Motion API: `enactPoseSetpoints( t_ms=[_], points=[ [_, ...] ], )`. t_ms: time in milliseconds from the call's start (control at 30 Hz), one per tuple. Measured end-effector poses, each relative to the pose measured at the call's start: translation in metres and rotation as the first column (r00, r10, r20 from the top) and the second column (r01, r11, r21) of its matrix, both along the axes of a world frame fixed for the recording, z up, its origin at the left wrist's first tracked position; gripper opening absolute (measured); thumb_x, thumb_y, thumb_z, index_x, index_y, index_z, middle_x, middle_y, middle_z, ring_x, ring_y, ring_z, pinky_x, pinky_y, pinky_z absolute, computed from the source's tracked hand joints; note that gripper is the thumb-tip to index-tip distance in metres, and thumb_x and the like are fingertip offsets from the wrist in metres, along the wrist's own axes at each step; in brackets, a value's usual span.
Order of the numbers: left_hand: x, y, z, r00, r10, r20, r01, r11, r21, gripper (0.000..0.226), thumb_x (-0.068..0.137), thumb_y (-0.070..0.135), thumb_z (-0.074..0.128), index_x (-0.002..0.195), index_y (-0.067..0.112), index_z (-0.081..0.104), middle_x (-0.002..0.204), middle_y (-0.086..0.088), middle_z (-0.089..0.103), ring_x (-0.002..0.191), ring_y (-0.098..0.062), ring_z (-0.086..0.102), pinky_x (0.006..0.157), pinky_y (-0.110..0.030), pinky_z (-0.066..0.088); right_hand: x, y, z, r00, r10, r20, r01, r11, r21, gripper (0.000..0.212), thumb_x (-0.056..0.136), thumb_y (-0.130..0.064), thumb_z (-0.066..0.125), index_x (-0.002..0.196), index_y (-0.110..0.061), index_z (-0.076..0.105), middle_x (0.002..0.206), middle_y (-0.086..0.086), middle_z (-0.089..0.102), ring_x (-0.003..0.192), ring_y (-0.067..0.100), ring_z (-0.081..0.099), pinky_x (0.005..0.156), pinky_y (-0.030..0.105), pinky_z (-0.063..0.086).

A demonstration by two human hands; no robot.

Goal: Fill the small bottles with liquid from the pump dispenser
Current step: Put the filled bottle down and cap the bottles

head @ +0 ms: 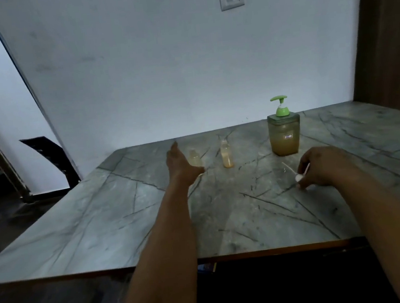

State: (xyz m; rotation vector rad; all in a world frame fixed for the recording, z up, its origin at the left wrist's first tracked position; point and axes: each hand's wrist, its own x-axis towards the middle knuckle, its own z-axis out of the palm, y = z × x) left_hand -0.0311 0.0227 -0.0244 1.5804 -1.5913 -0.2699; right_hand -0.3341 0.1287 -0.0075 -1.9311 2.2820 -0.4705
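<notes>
The left hand (179,163) is reaching out over the marble-patterned table (103,223) with its fingers straight and together, the thumb spread toward the right. It is sitting just beside a small clear bottle (195,158), whose left side it is partly hiding; whether the palm is touching the bottle cannot be told, and the fingers are not wrapping round it.

The right hand (324,165) is hovering low over the table with its fingers curled downward, pinching a small white cap (298,178) with a thin white tube sticking out of it. Another thin white tube is lying on the table just beside it.

The small clear bottle is standing upright and uncapped, looking nearly empty with only a faint yellowish tint. A second small bottle (226,154) is standing upright to its right, also uncapped, holding amber liquid in its lower part. Farther right and back, the pump dispenser (284,133) is standing near the wall, its green pump head pointing left and its squarish clear body roughly half full of amber liquid.
</notes>
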Motion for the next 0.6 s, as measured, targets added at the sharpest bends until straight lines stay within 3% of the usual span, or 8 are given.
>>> enactPoseSetpoints(
  t_ms=[67,167,267,433,500,600],
  points=[
    [-0.011,0.004,0.004,0.999,0.018,0.03,-0.017,0.999,-0.046,0.115,0.067,0.03,0.086,0.151,0.009,0.01,0.154,-0.016,0.016,0.143,-0.032,0.014,0.115,-0.038,0.018,0.003,-0.003,-0.002,1.0,0.014,-0.015,-0.014,1.0,-0.018,0.039,0.066,-0.03,0.085,0.1,-0.017,0.073,0.109,0.003,0.066,0.1,0.016,0.06,0.075,0.023,0.046],
    [-0.03,0.009,0.014,0.998,-0.012,-0.061,0.001,0.983,-0.182,0.101,0.07,0.03,0.083,0.147,0.012,0.021,0.146,-0.014,0.028,0.137,-0.031,0.023,0.108,-0.036,0.027,0.007,-0.01,-0.007,0.999,0.046,0.004,-0.046,0.999,-0.012,0.029,0.067,-0.027,0.083,0.093,-0.021,0.072,0.105,0.002,0.066,0.092,0.015,0.061,0.073,0.026,0.05],
    [-0.049,0.012,0.022,0.984,-0.099,-0.149,0.065,0.974,-0.216,0.095,0.07,0.028,0.084,0.144,0.015,0.026,0.143,-0.009,0.035,0.134,-0.025,0.028,0.1,-0.028,0.027,0.007,-0.017,-0.005,0.994,0.11,0.027,-0.11,0.994,0.01,0.023,0.069,-0.032,0.079,0.09,-0.024,0.071,0.1,0.001,0.068,0.09,0.014,0.061,0.074,0.026,0.051],
    [-0.051,0.009,0.023,0.981,-0.072,-0.182,0.037,0.981,-0.189,0.092,0.071,0.027,0.084,0.143,0.015,0.027,0.142,-0.008,0.035,0.133,-0.025,0.028,0.101,-0.029,0.028,0.01,-0.025,0.0,0.945,0.209,0.25,-0.2,0.978,-0.062,0.025,0.07,-0.032,0.079,0.091,-0.022,0.07,0.09,0.001,0.07,0.089,0.017,0.066,0.08,0.03,0.055],
    [-0.037,0.004,0.018,0.983,0.022,-0.184,-0.05,0.988,-0.145,0.093,0.07,0.028,0.084,0.143,0.013,0.029,0.143,-0.01,0.035,0.134,-0.028,0.028,0.107,-0.036,0.031,0.019,-0.029,0.004,0.857,0.267,0.441,-0.229,0.964,-0.137,0.026,0.074,-0.027,0.078,0.095,-0.02,0.065,0.088,0.005,0.069,0.083,0.02,0.068,0.079,0.034,0.057],
    [-0.008,-0.005,0.005,0.973,0.123,-0.196,-0.129,0.991,-0.022,0.096,0.065,0.025,0.087,0.142,0.009,0.033,0.142,-0.013,0.04,0.132,-0.03,0.036,0.108,-0.039,0.035,0.039,-0.045,0.016,0.633,0.315,0.707,-0.178,0.948,-0.263,0.017,0.082,-0.014,0.072,0.097,-0.015,0.064,0.096,0.015,0.067,0.076,0.02,0.064,0.077,0.034,0.055]
  ],
)
